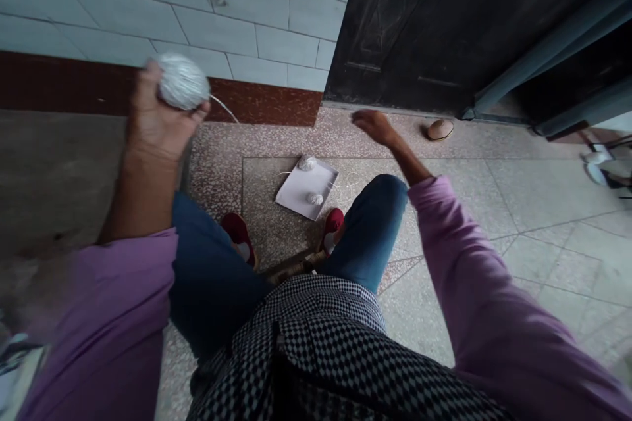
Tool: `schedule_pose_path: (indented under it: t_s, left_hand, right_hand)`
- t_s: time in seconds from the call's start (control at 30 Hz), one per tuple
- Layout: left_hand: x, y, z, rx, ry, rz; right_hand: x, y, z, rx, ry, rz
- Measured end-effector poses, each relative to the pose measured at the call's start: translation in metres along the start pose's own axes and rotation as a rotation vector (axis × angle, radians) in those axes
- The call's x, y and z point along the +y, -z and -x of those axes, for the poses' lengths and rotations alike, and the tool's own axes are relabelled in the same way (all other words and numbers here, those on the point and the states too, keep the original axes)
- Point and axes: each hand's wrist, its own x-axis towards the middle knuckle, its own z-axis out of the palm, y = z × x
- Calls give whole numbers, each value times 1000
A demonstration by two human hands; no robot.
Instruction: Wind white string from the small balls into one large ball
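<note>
Raised at the upper left, my left hand [160,115] is wrapped round a large ball of white yarn [184,81]. A loose strand [224,107] runs off the ball to the right and fades from sight against the dark red skirting. My right hand [375,126] is held out ahead of my knee with its fingers curled closed; what lies in them, if anything, is hidden. On the floor between my feet sits a shallow white tray [295,187]. It holds two small balls of white yarn, one at the far edge [307,163] and one nearer [315,198]. Thin strands [345,185] loop out beyond its right side.
Ahead stand a tiled wall [212,6] with dark red skirting [266,102] and a black door [409,26]. A rounded tan object [440,129] lies on the speckled floor by the door. My red shoes [239,237] flank the tray. Partly seen items [600,164] are at far right.
</note>
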Motion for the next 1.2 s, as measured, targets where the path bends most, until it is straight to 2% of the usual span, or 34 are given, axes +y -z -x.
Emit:
schedule_pose_path:
  t_s: [0.1, 0.17, 0.27, 0.33, 0.4, 0.47, 0.63, 0.7, 0.8, 0.93, 1.07, 1.2]
  left_hand:
    - [-29, -32, 10, -157, 42, -32]
    - [-40, -46, 15, -223, 56, -63]
    - [-40, -54, 20, -263, 98, -143]
    - [-34, -55, 22, -266, 117, -222]
    - [-29, -55, 22, -262, 126, -320]
    - [-30, -57, 20, -253, 142, -403]
    - [-52, -69, 12, -77, 37, -563]
    - [-59, -71, 11, -127, -3, -705]
    - [-64, -75, 17, -262, 19, -882]
    - [-64, -86, 34, -396, 137, -800]
    - [-54, -98, 54, -524, 306, -647]
    - [-42, -103, 68, -571, 376, -561]
  right_hand:
    - [-60, -70, -49, -134, 69, -326]
    - [-96, -110, -68, -208, 102, -513]
    - [-132, -151, -69, -343, 41, -725]
    - [-142, -163, -55, -371, -30, -804]
    - [-147, -162, -36, -333, -46, -803]
    - [-151, -152, -16, -316, 10, -731]
    - [-165, -115, 12, -384, 79, -640]
    - [-164, -101, 15, -381, 100, -655]
    - [-149, -83, 12, -279, 105, -737]
    - [-115, -70, -6, -137, 34, -778]
    - [-90, -78, -22, -40, 19, -749]
    - [-83, -97, -30, -82, 78, -786]
